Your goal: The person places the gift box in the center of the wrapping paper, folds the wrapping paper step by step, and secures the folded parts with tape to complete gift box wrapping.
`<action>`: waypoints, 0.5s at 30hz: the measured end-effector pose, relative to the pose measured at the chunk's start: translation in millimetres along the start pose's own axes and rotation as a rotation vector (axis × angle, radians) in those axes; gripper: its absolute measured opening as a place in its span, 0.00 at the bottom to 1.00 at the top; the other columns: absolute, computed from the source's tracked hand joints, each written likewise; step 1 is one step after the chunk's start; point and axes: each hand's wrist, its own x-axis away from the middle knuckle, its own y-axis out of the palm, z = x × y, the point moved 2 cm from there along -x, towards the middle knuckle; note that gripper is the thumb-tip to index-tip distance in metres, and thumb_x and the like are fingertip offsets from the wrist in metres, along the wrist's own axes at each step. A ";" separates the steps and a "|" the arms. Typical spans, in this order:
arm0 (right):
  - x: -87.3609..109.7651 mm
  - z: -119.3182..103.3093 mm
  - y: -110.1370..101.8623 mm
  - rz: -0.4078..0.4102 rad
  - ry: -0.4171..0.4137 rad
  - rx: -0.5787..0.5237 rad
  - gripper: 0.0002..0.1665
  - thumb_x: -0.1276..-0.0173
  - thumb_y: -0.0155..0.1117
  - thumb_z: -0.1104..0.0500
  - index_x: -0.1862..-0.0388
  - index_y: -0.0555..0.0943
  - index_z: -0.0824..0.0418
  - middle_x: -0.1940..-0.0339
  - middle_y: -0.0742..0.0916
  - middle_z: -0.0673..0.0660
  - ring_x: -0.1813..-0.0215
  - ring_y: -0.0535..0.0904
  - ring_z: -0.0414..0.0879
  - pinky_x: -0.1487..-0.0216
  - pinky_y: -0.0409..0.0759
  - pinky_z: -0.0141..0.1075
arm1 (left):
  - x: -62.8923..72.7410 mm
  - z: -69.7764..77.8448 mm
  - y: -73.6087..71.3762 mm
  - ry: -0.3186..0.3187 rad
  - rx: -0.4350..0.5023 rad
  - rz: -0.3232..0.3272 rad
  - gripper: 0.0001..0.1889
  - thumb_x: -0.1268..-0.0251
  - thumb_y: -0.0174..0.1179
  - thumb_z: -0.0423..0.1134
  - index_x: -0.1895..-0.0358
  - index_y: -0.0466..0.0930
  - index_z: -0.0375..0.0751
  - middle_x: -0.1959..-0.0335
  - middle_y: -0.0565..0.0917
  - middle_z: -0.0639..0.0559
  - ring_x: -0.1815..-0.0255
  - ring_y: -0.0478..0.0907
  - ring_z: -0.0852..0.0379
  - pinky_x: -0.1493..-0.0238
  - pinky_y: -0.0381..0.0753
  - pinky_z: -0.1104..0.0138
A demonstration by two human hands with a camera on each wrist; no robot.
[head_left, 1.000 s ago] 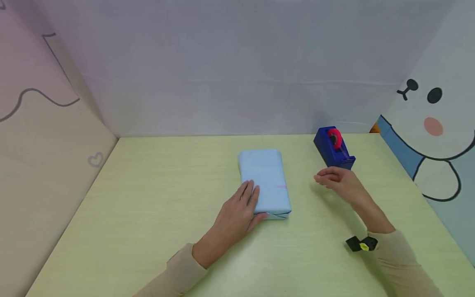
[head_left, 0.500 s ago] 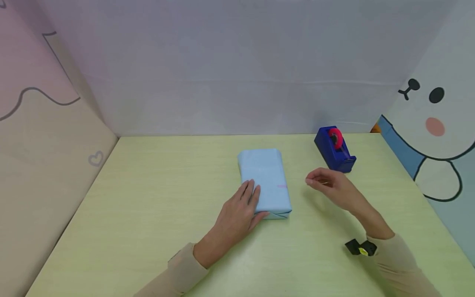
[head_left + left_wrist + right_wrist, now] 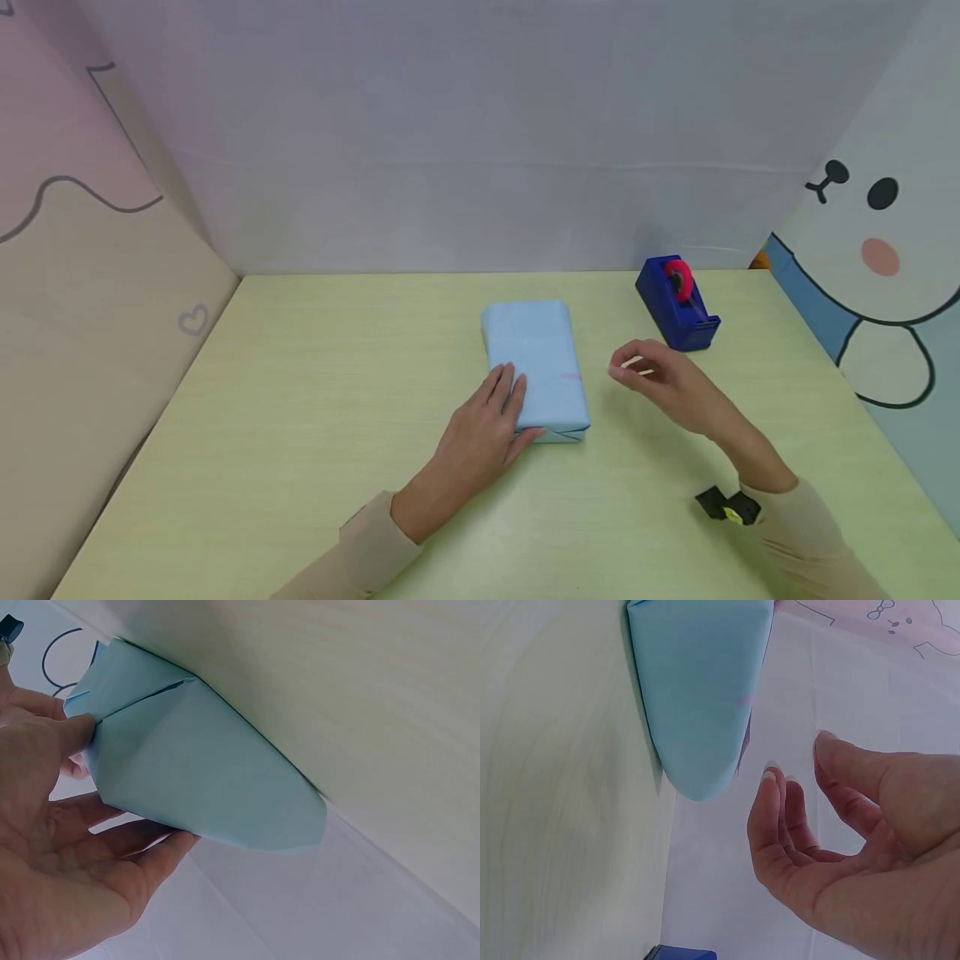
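the left hand (image 3: 478, 437) rests outstretched fingers on the light-blue package (image 3: 542, 354) on the desk (image 3: 337, 375); the right hand (image 3: 675, 390), curved fingers apart from its thumb, hovers near the blue tape dispenser (image 3: 667, 310).

Wrapped blue parcel (image 3: 542, 358) lies flat — on the table (image 3: 337, 375).
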 end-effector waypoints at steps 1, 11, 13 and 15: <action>0.1 -1.5 0.7 -0.001 -0.009 0.003 0.06 0.22 0.61 0.64 0.51 0.82 0.63 0.55 0.85 0.56 0.51 0.82 0.49 0.50 0.81 0.27 | 0.0 0.0 -0.1 0.000 -0.001 0.000 0.35 0.33 0.68 0.59 0.38 0.80 0.30 0.38 0.80 0.34 0.35 0.77 0.41 0.38 0.79 0.62; -0.2 -17.7 8.3 -0.023 -0.106 0.027 0.04 0.24 0.64 0.62 0.54 0.83 0.57 0.60 0.86 0.52 0.59 0.81 0.43 0.52 0.82 0.30 | 0.3 0.6 -0.3 -0.008 -0.004 -0.018 0.34 0.32 0.66 0.58 0.37 0.80 0.30 0.38 0.80 0.33 0.34 0.77 0.41 0.37 0.79 0.61; -0.2 -20.4 9.4 -0.027 -0.116 0.035 0.04 0.24 0.65 0.61 0.54 0.84 0.56 0.61 0.86 0.50 0.60 0.81 0.42 0.53 0.83 0.32 | 0.4 0.7 0.1 -0.007 -0.008 -0.024 0.34 0.32 0.66 0.58 0.37 0.80 0.30 0.38 0.80 0.33 0.34 0.77 0.41 0.37 0.79 0.61; -0.1 -22.7 10.2 -0.029 -0.133 0.049 0.04 0.25 0.65 0.62 0.55 0.84 0.56 0.61 0.86 0.48 0.60 0.81 0.41 0.54 0.83 0.32 | 0.3 1.0 0.6 -0.006 -0.009 -0.027 0.34 0.31 0.66 0.58 0.37 0.79 0.30 0.37 0.80 0.34 0.34 0.77 0.41 0.37 0.79 0.61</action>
